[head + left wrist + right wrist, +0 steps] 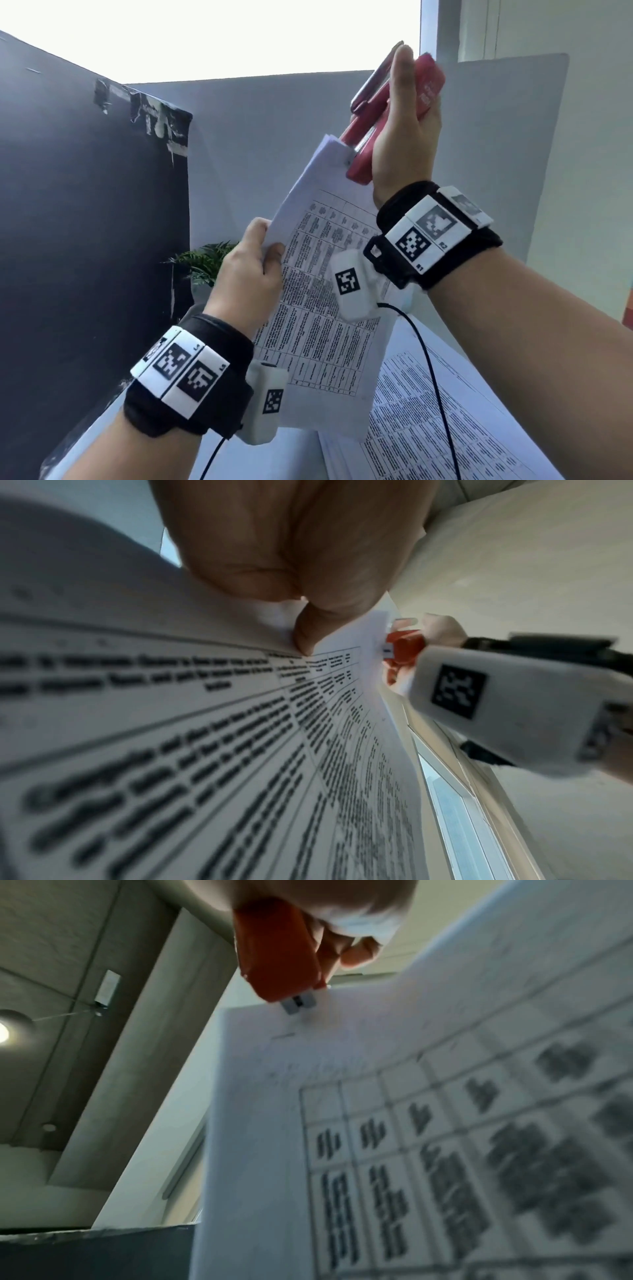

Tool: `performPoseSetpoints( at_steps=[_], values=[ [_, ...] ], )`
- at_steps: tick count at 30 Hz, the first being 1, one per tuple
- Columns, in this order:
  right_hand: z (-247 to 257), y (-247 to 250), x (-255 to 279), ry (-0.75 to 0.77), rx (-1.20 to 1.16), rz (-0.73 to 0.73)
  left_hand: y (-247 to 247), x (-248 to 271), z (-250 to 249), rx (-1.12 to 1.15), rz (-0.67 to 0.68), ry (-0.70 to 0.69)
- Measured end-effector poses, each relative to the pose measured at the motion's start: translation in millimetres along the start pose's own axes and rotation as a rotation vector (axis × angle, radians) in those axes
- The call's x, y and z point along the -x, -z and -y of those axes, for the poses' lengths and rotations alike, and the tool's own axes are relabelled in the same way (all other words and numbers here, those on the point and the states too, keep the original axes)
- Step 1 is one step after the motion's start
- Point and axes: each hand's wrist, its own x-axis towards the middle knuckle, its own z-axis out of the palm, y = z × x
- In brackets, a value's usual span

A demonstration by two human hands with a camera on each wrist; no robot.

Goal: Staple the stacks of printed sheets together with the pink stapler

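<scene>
Glossy pink stapler (387,113), long and blocky, raised at upper centre of the head view, mouth closed over the top corner of a thin, slightly bowed stack of printed sheets (329,291). Gripped by the right hand (407,130), fingers and thumb curled round its body. Lower left, left hand (253,270) pinching the stack's edge between thumb and fingers; more table-printed pages (445,428) lying flat at lower right.

Blown-out window backlight; both wrist views blurred, edge-warped.

Both arms raised, left hand (251,263) pinching below, right hand (404,137) gripping above.
</scene>
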Motion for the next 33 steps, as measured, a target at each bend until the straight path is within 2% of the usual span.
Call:
performPoseSetpoints(
  at_steps=[3, 6, 8, 11, 13, 15, 18, 21, 25, 28, 33],
  values=[
    [15, 15, -5, 0.089, -0.054, -0.06, 12, -5, 0, 0.012, -0.121, 0.011],
    [29, 39, -2, 0.088, -0.032, -0.116, 23, -8, -2, 0.063, -0.246, 0.051],
    [35, 57, 5, -0.01, 0.013, -0.035, 27, -8, -4, 0.121, -0.292, 0.087],
    [31, 80, 23, -0.292, 0.222, 0.224, 26, -6, -6, 0.236, -0.306, 0.122],
    [20, 94, 37, -0.472, 0.33, 0.406, 20, -2, -7, 0.305, -0.246, 0.154],
    [7, 109, 46, -0.629, 0.384, 0.507, 12, 5, -8, 0.34, -0.148, 0.193],
    [-6, 134, 50, -0.849, 0.421, 0.48, 3, 14, -3, 0.321, -0.007, 0.278],
    [-17, 161, 50, -1.057, 0.457, 0.406, 0, 25, 8, 0.189, 0.145, 0.272],
    [-34, 196, 52, -1.28, 0.652, 0.453, 9, 38, 19, -0.054, 0.208, 0.264],
    [-51, 217, 57, -1.392, 0.85, 0.494, 18, 44, 23, -0.113, 0.241, 0.256],
    [-84, 227, 67, -1.384, 1.273, 0.619, 33, 56, 20, -0.151, 0.252, 0.27]
  ],
)
